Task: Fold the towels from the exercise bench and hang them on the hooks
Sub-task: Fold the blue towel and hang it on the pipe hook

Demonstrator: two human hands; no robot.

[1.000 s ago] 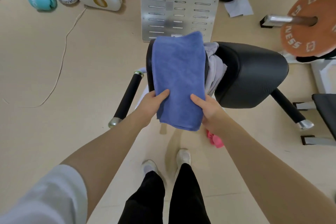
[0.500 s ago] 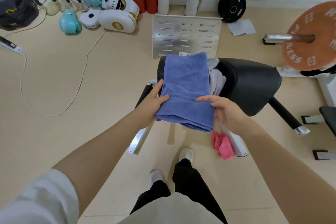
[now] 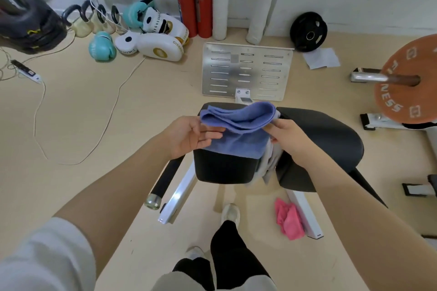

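Note:
A blue towel [image 3: 238,130] is folded over on itself above the black exercise bench [image 3: 319,139]. My left hand [image 3: 189,137] grips its left edge, thumb on top. My right hand [image 3: 286,134] pinches the right end of the fold. The towel's lower layer hangs down over the bench's black pad [image 3: 224,170]. A grey-white towel [image 3: 269,165] lies crumpled in the gap between the bench pads, partly hidden by my right hand. A pink towel [image 3: 289,222] lies on the floor beside the bench's white leg. No hooks are in view.
A slotted metal plate [image 3: 246,71] leans behind the bench. Two red fire extinguishers [image 3: 194,4], boxing gloves [image 3: 101,47], white pads and kettlebells line the wall. An orange weight plate [image 3: 402,87] on a bar sits at right. Cables [image 3: 111,111] trail across the floor at left.
The towel has been lifted off the bench and folded over, its far end brought toward me. The view has tilted up, showing more of the wall.

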